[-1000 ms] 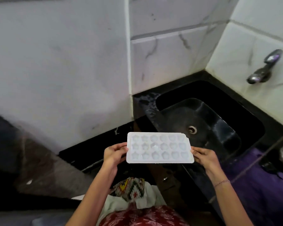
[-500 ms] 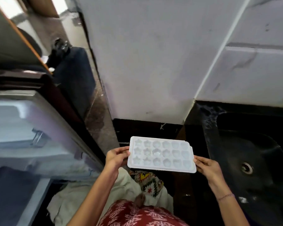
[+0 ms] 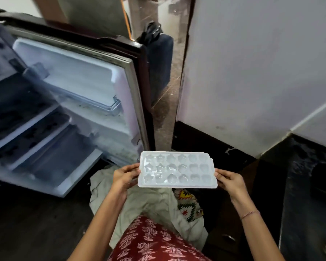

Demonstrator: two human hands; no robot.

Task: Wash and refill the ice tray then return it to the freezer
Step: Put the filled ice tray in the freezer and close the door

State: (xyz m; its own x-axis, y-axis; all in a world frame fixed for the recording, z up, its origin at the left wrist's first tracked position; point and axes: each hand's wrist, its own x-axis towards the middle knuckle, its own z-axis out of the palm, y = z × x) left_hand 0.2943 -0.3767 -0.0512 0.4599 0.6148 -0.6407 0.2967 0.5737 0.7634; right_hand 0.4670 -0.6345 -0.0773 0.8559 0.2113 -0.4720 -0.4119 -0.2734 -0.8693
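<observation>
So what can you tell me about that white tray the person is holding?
The ice tray is a white, see-through plastic rectangle with one clipped corner. It has three rows of six moulds, stars at its left end, rounder shapes at the right; they glint, whether with water I cannot tell. It is held about level, the left hand gripping one short end and the right hand the other, near the open fridge door.

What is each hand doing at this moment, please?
Left hand: holding the left end of the ice tray.
Right hand: holding the tray's right end.
</observation>
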